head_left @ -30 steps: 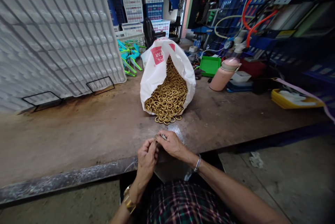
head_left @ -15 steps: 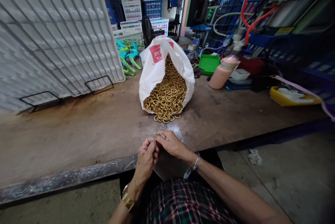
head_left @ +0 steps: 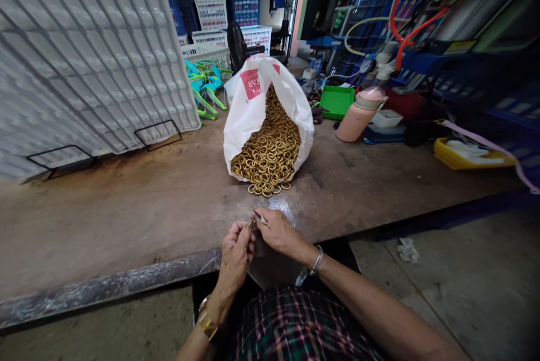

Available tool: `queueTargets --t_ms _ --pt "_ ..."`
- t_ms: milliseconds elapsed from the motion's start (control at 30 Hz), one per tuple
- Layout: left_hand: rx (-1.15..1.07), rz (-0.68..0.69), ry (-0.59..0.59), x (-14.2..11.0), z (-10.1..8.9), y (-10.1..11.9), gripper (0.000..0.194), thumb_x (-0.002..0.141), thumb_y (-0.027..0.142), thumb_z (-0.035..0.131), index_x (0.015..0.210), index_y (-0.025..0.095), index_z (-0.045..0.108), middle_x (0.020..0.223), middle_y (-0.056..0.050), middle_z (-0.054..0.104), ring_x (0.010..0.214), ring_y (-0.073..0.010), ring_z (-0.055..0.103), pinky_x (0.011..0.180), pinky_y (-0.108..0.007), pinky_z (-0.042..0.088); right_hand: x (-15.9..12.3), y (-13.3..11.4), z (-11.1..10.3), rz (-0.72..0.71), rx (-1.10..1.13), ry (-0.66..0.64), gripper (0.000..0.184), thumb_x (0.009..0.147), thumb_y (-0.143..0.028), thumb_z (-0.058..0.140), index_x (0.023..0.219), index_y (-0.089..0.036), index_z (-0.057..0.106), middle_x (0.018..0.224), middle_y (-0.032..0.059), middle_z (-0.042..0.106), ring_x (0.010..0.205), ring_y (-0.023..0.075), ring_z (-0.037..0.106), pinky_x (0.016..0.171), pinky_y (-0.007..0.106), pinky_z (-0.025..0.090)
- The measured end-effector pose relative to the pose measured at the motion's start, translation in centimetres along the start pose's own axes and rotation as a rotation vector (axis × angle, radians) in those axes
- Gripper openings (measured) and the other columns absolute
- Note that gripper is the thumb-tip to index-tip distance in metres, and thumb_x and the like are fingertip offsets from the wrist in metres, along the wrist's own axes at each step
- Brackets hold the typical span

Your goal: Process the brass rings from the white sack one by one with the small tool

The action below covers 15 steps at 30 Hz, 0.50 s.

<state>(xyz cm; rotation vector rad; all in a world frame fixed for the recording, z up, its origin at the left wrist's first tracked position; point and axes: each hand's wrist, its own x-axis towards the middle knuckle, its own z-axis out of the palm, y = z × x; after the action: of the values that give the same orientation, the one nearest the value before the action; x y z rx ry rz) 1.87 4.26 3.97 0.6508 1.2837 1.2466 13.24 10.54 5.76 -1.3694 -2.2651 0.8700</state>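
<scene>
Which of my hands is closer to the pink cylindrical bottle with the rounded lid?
Your right hand. It's nearer you than the bottle and to its left; your left hand is just beyond it, farther left from the bottle.

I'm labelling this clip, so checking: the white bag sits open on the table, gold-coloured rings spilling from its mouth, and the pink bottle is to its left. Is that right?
The side is wrong: the pink bottle is to the right of the white bag, as the head view shows. The rest holds.
</scene>
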Motion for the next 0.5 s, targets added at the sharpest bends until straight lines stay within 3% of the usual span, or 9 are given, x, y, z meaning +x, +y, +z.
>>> queueTargets --t_ms 167,500 --pt "0.008 0.016 -0.001 0.00 0.01 -0.08 0.032 0.076 0.048 0.055 0.080 0.017 0.047 0.058 0.006 0.048 0.042 -0.0033 0.038 0.037 -0.013 0.027 -0.89 0.03 0.08 -0.068 -0.216 -0.147 0.019 0.078 -0.017 0.041 0.087 -0.017 0.058 0.075 0.0053 0.064 0.065 0.0144 0.053 0.057 0.024 0.027" --pt "0.055 0.029 0.018 -0.23 0.24 0.15 0.032 0.076 0.048 0.054 0.077 0.017 0.046 0.057 0.006 0.048 0.042 -0.0035 0.039 0.038 -0.013 0.030 -0.97 -0.79 -0.35 -0.025 -0.308 -0.208 0.024 0.083 -0.019 0.036 0.098 -0.017 0.054 0.084 0.0073 0.064 0.073 0.0171 0.057 0.061 0.025 0.030"
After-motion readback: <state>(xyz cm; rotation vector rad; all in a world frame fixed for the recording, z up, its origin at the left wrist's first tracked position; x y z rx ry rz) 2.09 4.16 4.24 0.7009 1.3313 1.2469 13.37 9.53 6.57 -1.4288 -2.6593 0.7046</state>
